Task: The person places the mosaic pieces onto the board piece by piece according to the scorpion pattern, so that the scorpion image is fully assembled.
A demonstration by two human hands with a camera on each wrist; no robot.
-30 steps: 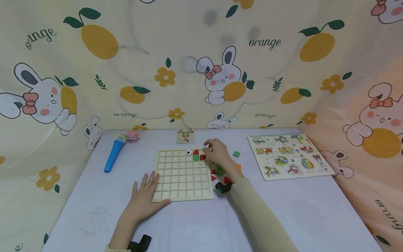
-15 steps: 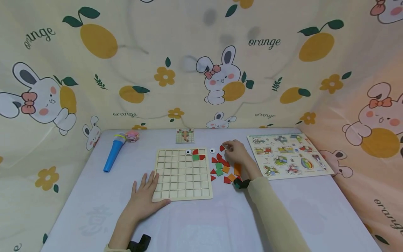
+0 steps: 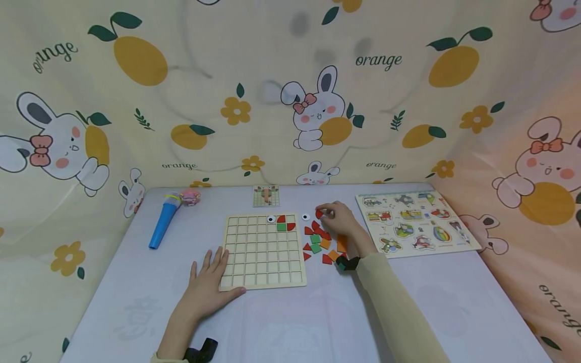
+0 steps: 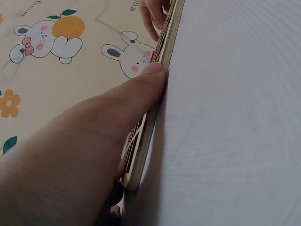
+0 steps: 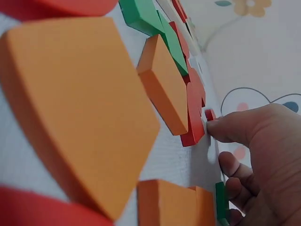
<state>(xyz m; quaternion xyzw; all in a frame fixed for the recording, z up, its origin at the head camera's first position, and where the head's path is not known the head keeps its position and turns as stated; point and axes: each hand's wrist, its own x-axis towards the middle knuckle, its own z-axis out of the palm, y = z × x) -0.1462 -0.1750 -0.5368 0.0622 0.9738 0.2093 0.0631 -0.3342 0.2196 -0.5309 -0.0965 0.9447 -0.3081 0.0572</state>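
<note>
The left hand [image 3: 206,282] lies spread at the near left corner of the wooden grid board [image 3: 258,252], fingers along its left edge. In the left wrist view its thumb [image 4: 141,87] presses on the board's edge [image 4: 149,127]. Across the loose pieces, the right hand [image 3: 341,220] pinches a red piece [image 3: 319,214] at the far end of the pile. The right wrist view shows the thumb of that hand [image 5: 263,155] against the red piece [image 5: 210,114]; the index fingertip is hidden. An eye piece [image 3: 271,219], red pieces and a green piece [image 3: 282,227] sit in the board's top rows.
Loose red, green and orange pieces [image 3: 342,244] lie right of the board, with another eye piece [image 3: 305,217]. A small pattern card [image 3: 266,195] lies behind the board. A blue microphone [image 3: 164,222] and pink toy [image 3: 190,196] lie left, a picture puzzle [image 3: 415,224] right.
The right hand has moved from the board's top right corner rightward over the loose pieces, then slightly back left onto the red piece. The left hand has stayed in place.
</note>
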